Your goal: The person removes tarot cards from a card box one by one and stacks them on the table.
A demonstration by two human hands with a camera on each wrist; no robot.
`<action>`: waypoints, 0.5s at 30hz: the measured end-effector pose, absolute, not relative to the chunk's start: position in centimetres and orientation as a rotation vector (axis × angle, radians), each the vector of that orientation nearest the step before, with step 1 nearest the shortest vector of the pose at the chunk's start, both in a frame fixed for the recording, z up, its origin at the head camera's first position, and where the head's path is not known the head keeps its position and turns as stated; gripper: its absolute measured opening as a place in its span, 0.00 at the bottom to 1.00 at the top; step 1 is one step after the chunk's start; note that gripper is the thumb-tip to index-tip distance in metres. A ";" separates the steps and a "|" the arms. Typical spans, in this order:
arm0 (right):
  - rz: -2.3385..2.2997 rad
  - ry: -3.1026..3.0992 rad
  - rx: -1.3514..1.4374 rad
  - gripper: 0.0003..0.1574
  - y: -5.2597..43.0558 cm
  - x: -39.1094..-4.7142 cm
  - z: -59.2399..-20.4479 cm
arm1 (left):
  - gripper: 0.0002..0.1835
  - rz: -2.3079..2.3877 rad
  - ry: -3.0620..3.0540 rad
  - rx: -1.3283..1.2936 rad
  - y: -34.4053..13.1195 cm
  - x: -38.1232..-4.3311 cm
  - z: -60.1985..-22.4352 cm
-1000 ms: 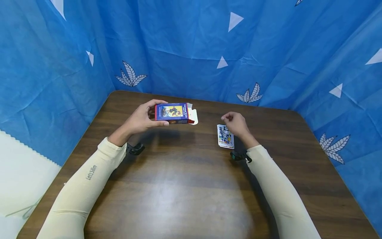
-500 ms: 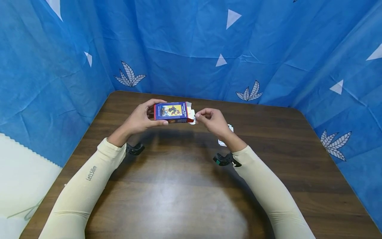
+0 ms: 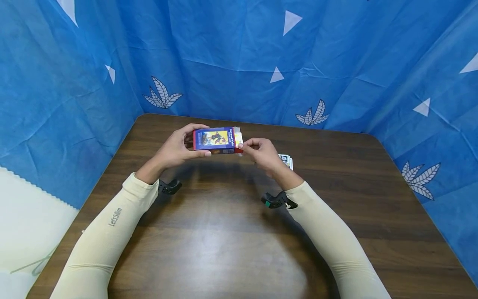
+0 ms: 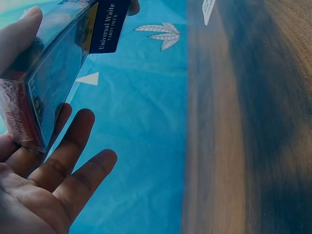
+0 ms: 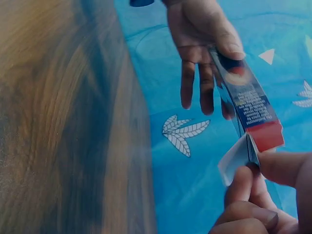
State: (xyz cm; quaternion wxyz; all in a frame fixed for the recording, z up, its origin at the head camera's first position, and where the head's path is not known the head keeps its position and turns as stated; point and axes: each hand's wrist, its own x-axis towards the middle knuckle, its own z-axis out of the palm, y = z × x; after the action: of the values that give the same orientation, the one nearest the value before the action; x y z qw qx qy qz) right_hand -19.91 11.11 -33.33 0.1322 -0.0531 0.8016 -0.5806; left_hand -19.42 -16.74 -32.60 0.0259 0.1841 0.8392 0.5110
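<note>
My left hand (image 3: 172,146) holds a blue and red tarot card box (image 3: 213,139) above the table, thumb along the near side and fingers around the far edge. In the left wrist view, "Universal Waite" shows on the box's printed panel (image 4: 103,27). The box's right end is open, its red side flap (image 5: 265,136) and a pale flap (image 5: 234,158) sticking out. At this end my right hand (image 3: 260,153) pinches the end flap (image 5: 253,155) between thumb and fingers. Partly hidden behind that hand, a stack of tarot cards (image 3: 286,160) lies on the table.
The dark wooden table (image 3: 209,232) reaches back to a blue patterned curtain (image 3: 231,62) that hangs behind and at both sides. Each wrist carries a black strap mount, the left one (image 3: 169,187) and the right one (image 3: 276,200).
My right hand has moved left from above the card stack to the box's open end and now pinches the flap, which has tilted inward. The left hand and box stay nearly still.
</note>
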 end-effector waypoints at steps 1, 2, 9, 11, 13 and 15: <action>-1.727 2.299 -0.133 0.17 11.3 -20.0 -33.4 | 0.40 1.582 2.594 0.568 -16.7 -19.4 -32.5; -1.769 2.276 -0.110 0.16 11.6 -20.0 -33.4 | 0.40 1.585 2.592 0.568 -16.7 -19.5 -32.5; -1.898 2.231 -0.061 0.13 13.2 -20.1 -33.4 | 0.41 1.589 2.587 0.566 -16.7 -19.6 -32.2; -1.912 2.220 -0.071 0.13 13.5 -20.1 -33.4 | 0.41 1.592 2.583 0.560 -16.8 -19.7 -32.2; -1.924 2.223 -0.075 0.12 13.8 -20.2 -33.3 | 0.40 1.593 2.579 0.551 -16.8 -19.6 -32.1; -1.958 2.233 -0.065 0.13 14.3 -20.4 -33.3 | 0.40 1.596 2.578 0.541 -16.8 -19.6 -32.1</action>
State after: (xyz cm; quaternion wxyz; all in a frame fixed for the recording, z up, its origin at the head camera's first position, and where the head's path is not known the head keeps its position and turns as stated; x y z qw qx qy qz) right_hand -20.41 14.27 -33.27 0.0854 -0.0219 0.7489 -0.6568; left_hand -19.64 -16.84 -32.14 0.0309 0.1756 0.8366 0.5180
